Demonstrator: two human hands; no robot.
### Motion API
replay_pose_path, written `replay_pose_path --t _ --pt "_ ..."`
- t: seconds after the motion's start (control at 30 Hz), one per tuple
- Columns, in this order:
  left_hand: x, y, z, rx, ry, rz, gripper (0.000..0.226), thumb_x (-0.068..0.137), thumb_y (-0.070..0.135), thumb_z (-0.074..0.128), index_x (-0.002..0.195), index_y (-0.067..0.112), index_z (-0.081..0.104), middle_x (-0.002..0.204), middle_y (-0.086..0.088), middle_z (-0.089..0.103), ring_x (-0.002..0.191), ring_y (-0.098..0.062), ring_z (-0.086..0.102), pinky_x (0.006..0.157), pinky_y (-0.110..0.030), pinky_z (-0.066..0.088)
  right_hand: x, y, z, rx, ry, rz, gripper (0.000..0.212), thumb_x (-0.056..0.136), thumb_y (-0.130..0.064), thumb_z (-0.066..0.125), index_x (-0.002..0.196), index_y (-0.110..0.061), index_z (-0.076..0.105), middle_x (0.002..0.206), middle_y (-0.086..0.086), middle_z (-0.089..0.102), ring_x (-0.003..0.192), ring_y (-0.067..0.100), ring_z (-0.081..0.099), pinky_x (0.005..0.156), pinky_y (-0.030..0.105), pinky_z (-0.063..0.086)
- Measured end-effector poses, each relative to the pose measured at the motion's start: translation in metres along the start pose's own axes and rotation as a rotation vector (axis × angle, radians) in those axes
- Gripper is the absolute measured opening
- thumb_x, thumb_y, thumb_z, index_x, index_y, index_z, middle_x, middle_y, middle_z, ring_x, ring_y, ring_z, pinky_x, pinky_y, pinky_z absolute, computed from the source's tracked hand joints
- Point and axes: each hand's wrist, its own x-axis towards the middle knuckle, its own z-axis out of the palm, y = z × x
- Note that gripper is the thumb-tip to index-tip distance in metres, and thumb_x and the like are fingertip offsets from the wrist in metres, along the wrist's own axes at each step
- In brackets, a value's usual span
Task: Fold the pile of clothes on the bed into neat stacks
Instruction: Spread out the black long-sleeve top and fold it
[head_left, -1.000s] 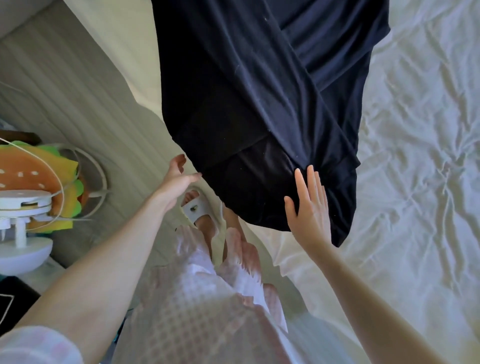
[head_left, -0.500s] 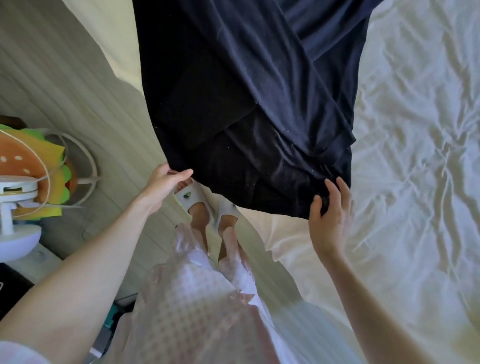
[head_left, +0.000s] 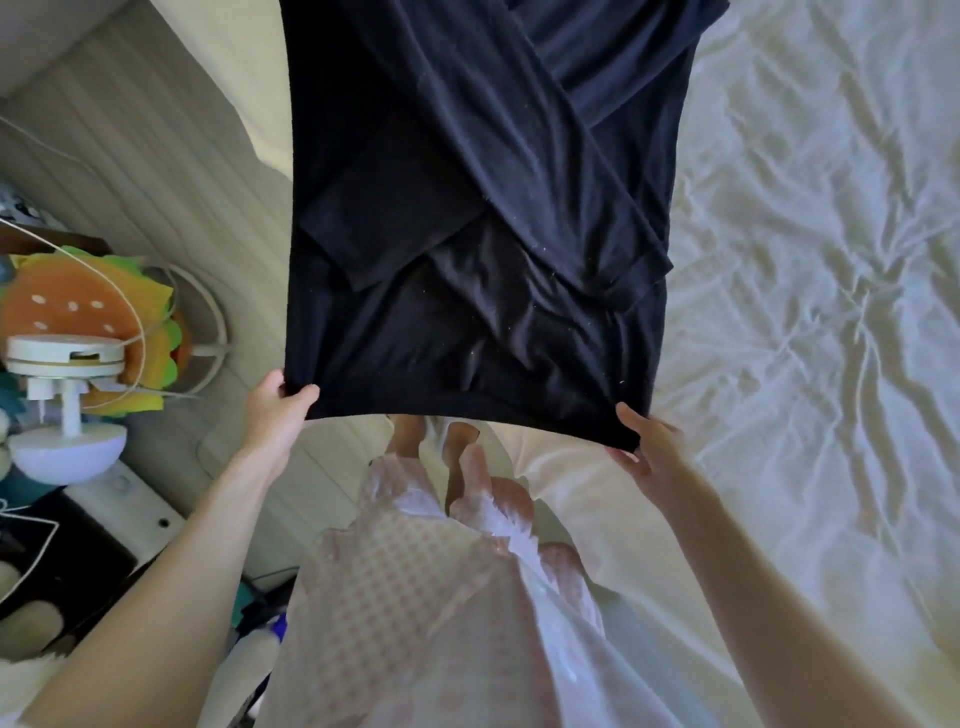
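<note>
Two hands, left (head_left: 272, 415) and right (head_left: 652, 449), each pinch one dark garment's (head_left: 467, 234) hem corners.

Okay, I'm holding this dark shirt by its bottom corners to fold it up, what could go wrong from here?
1. The sleeves are crossed loosely over the dark shirt; lifting the hem may let them slide out of place.
2. Left hand and right hand each pinch only a corner, so a grip could slip and the fold go crooked.
3. The shirt's near end hangs past the bed edge over the floor, so if dropped it could slide off.
</note>
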Motion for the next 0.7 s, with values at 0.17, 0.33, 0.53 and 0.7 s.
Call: replay_pose_path --t 0.17,0.33,0.53,0.7 --pt "-0.022 0.005 -0.021 0.045 0.104 -0.060 0.024 0.088 -0.007 0.048 0.106 0.004 0.059 0.104 -0.013 0.061 0.094 -0.029 0.058 0.094 -0.046 0.048 -0.012 -0.003 -0.026 0.121 -0.042 0.068 0.009 0.089 -0.007 0.062 0.081 -0.006 0.060 0.080 0.006 0.065 0.074 0.016 0.062 0.055 0.024 0.052" --pt "-0.048 0.012 -0.026 -0.051 0.166 -0.130 0.034 0.089 -0.009 0.051 0.123 -0.008 0.052 0.107 -0.013 0.056 0.087 -0.028 0.056 0.070 -0.028 0.055 -0.025 -0.003 -0.037 0.182 -0.035 0.111 0.012 0.087 -0.004 0.064 0.079 -0.004 0.055 0.081 0.010 0.060 0.074 0.019 0.060 0.046 0.019 0.050" --pt "-0.068 0.030 -0.027 -0.167 0.164 -0.188 0.019 0.091 0.000 0.056 0.109 -0.004 0.056 0.080 -0.008 0.057 0.064 -0.021 0.056 0.042 -0.015 0.050 -0.040 -0.019 -0.030 0.315 -0.156 0.147 0.006 0.091 -0.011 0.059 0.086 -0.008 0.056 0.080 0.002 0.058 0.064 0.011 0.052 0.045 0.017 0.047" --pt "-0.078 0.074 -0.041 -0.303 0.123 -0.085 0.017 0.087 0.007 0.065 0.098 0.003 0.053 0.103 -0.016 0.059 0.069 -0.021 0.059 0.060 -0.027 0.058 -0.053 -0.055 -0.020 0.412 -0.183 0.017 0.007 0.093 -0.009 0.054 0.088 -0.006 0.056 0.083 0.004 0.057 0.065 0.012 0.055 0.045 0.017 0.048"
